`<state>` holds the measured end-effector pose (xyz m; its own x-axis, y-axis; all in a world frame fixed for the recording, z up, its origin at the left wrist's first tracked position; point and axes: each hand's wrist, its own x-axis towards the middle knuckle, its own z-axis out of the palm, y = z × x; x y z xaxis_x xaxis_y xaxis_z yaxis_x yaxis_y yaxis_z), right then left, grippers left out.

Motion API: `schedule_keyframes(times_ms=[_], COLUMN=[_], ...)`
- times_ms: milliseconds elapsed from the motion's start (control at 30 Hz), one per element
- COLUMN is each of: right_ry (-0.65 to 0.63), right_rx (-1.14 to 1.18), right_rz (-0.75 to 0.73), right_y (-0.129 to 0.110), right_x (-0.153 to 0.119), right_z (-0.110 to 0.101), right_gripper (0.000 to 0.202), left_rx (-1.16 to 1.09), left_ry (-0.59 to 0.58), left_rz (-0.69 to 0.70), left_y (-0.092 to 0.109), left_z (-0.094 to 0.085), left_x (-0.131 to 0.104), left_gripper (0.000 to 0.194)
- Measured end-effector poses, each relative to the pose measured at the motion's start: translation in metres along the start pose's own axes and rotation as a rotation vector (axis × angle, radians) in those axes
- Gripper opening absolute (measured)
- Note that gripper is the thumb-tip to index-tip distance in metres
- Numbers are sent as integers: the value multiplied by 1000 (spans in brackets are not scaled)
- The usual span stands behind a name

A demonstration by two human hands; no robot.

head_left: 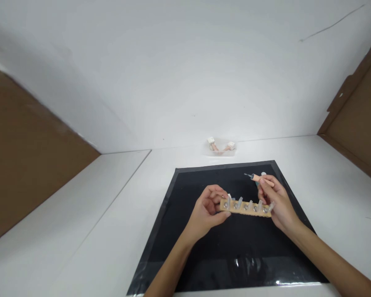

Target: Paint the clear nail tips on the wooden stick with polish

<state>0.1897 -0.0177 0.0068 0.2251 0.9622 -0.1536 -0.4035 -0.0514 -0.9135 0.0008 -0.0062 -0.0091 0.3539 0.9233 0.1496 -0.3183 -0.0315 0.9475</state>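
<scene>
My left hand (209, 210) is closed on the left end of a narrow tan strip (241, 208), thumb in front and fingers behind. Along the strip stand several clear nail tips (240, 202), each beside a round shiny spot. My right hand (276, 202) pinches the peach handle of a nail polish brush (256, 177), its bristles pointing left above the strip. The lower fingers of that hand are close to the strip's right end; I cannot tell whether they touch it. Just behind the right hand, a small pale round-topped object (263, 174) is mostly hidden.
Beneath both hands lies a black mat (185, 231) with shiny taped edges. A clear box (221, 152) with white-capped small items stands at the back against the white wall. Brown cardboard panels (34, 152) rise at the left and right sides of the white table.
</scene>
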Motion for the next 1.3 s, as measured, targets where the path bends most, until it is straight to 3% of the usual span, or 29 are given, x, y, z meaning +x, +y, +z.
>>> schedule_keyframes(times_ms=[133, 300, 533, 700, 1000, 1300], right_ry=[52, 92, 47, -11, 11, -199], right_rx=[44, 84, 81, 28, -96, -388], right_rz=[16, 26, 52, 118, -145, -433], right_y=[4, 6, 8, 12, -15, -21], right_x=[-3, -8, -22, -25, -5, -15], right_z=[3, 6, 18, 18, 0, -6], right_gripper=[34, 34, 35, 35, 30, 26], left_rx=[-66, -135, -42, -132, -216, 78], left_ry=[5, -13, -130, -204, -130, -85], left_rz=[12, -166, -211, -301, -383, -346], left_y=[1, -4, -10, -10, -10, 1], left_z=[9, 26, 44, 47, 28, 28], left_x=[0, -4, -7, -10, -10, -7], left_gripper=[43, 43, 32, 37, 38, 37])
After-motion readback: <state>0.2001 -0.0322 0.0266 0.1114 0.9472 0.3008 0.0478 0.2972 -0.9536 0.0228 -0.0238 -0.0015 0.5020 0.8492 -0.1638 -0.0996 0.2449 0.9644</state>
